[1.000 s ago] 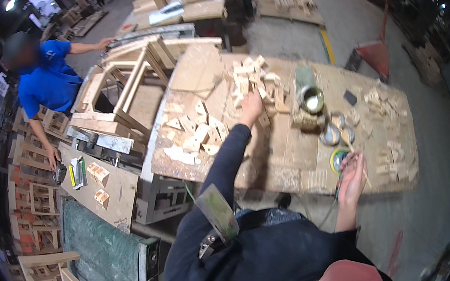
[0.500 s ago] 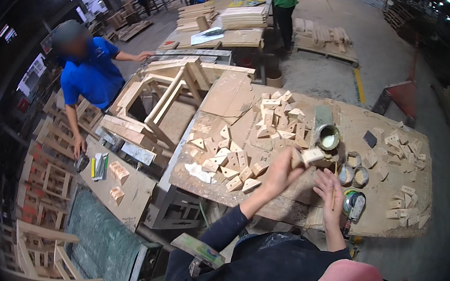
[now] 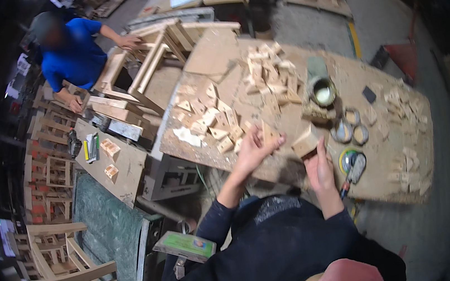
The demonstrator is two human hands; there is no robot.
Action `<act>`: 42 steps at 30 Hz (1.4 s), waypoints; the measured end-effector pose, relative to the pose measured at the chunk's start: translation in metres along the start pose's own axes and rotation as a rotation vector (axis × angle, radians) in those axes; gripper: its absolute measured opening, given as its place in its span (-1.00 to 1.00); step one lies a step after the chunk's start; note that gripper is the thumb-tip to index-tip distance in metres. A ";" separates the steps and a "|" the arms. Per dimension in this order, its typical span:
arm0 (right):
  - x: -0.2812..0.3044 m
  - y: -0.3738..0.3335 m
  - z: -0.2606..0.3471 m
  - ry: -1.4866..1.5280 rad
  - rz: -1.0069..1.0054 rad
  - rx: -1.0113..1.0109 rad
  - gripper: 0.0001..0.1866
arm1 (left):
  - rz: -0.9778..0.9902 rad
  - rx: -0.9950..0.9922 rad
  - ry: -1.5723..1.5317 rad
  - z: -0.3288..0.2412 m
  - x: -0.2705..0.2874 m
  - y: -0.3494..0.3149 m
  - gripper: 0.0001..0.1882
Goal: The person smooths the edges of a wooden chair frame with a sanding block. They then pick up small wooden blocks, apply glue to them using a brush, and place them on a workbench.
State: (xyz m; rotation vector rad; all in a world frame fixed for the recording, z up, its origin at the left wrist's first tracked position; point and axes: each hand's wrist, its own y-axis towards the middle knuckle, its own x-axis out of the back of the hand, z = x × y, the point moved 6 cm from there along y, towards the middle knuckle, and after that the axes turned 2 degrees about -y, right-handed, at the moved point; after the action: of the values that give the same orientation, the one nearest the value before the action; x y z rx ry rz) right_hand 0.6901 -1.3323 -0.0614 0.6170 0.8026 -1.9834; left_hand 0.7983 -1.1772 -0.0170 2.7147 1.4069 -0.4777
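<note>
My left hand (image 3: 254, 152) pinches a triangular wooden block (image 3: 269, 133) with small dark holes, near the front edge of the cardboard-covered table (image 3: 221, 177). Just to its right, my right hand (image 3: 320, 171) holds a thicker pale wooden block (image 3: 306, 140), its palm turned up and fingers partly hidden below. The two blocks are apart. A pile of similar drilled blocks (image 3: 221, 119) lies left of my left hand, and another pile (image 3: 270, 73) lies beyond. Behind my right hand stands a crusted can (image 3: 323, 92) with white liquid inside.
Several small round containers (image 3: 360, 134) and a round sander (image 3: 353, 164) lie right of my right hand. More blocks (image 3: 406, 166) spread at the table's right end. On the left, a person (image 3: 74, 55) in blue touches a wooden frame (image 3: 151, 65); chair frames (image 3: 68, 278) stand nearer.
My left hand has moved left, away from the can. My right hand now grips a block; the thin stick seen by it earlier no longer shows. The view has tilted downward.
</note>
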 end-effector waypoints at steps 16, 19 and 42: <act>0.008 0.002 0.016 -0.010 0.053 -0.163 -0.38 | 0.117 -0.151 0.398 0.001 0.001 -0.004 -0.45; 0.001 0.000 0.014 0.008 0.024 -0.172 -0.37 | 0.182 -0.018 0.048 0.004 0.000 -0.006 -0.43; -0.006 -0.017 0.004 0.044 0.084 -0.278 -0.53 | 0.218 0.065 0.168 0.022 -0.024 -0.007 -0.55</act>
State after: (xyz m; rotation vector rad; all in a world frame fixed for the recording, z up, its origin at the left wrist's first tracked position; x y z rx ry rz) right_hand 0.6777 -1.3249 -0.0498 0.5229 1.0410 -1.7473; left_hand 0.7740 -1.1960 -0.0304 2.9755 1.1238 -0.2923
